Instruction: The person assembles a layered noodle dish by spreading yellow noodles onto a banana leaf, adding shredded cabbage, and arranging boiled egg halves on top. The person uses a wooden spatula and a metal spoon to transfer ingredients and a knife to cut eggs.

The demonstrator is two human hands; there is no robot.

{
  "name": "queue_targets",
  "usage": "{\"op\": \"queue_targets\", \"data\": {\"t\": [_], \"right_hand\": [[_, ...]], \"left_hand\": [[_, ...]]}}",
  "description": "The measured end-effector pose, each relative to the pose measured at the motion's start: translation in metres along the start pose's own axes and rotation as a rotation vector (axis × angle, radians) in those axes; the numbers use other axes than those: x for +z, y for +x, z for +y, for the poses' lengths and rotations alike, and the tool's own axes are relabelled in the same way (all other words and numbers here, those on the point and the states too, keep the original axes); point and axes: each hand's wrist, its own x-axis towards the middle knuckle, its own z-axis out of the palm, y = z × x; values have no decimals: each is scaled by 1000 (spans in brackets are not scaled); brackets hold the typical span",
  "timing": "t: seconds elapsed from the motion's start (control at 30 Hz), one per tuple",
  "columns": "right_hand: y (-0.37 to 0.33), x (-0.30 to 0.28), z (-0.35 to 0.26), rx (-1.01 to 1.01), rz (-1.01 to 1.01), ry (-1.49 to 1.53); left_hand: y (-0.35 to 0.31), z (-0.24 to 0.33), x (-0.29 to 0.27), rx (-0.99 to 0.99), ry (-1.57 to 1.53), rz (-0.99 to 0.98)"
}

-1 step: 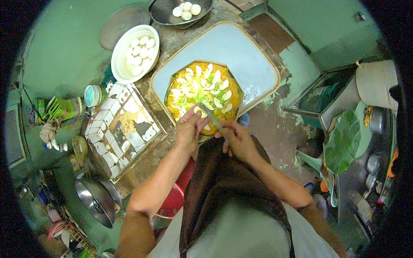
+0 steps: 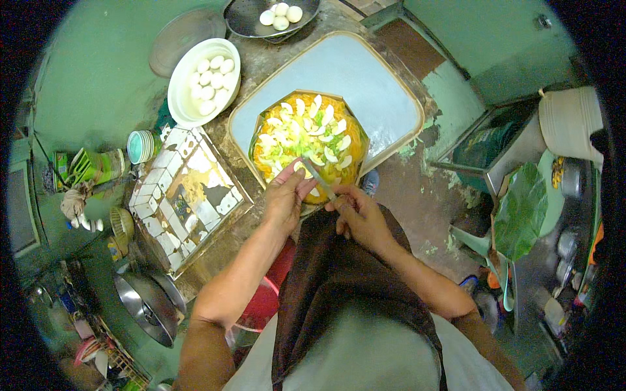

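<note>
Spreading beneath everything in the middle, a stained counter (image 2: 262, 57) carries the work. Next in size comes a pale blue tray (image 2: 378, 91) with a tan rim, set aslant, one corner pointing at the counter's far edge. A tiled block (image 2: 151, 186), its white squares chipped and patchy, takes up the counter's left edge.

An octagonal platter (image 2: 319, 93) sits on the tray, pushed toward the near edge and the left corner, so most of the tray's bare blue lies beyond it and to its right. Just off the tray's left edge stands a white bowl (image 2: 175, 98); at the counter's far edge, near the tray's far corner, is a dark pan (image 2: 241, 21).

Orange-yellow noodles (image 2: 345, 173) fill the platter, strewn with pale green shreds and egg slices (image 2: 329, 114), most of the slices lying toward the far and right edges.

Both hands meet over the platter's near edge. The right hand (image 2: 357, 212) is closed around a knife (image 2: 318, 177), blade angled toward the left fingertips. The left hand (image 2: 283, 199) pinches an egg piece (image 2: 301, 170) — whether the blade touches it is too small to tell.

Smallest are the whole peeled eggs (image 2: 217, 79) — many in the bowl, a small cluster in the pan.
</note>
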Motion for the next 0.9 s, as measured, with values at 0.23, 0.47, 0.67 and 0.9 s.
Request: {"op": "queue_targets", "data": {"t": [0.23,0.47,0.67,0.9], "right_hand": [[-5,34,51,-336,142,-210],[0,61,32,-112,107,235],[-12,88,55,-231,70,200],[19,110,60,-163,83,349]], "left_hand": [[-15,12,-23,-166,30,0],[6,26,-33,-83,178,-76],[1,41,-48,-205,181,-149],[11,55,-55,-158,253,-68]]}}
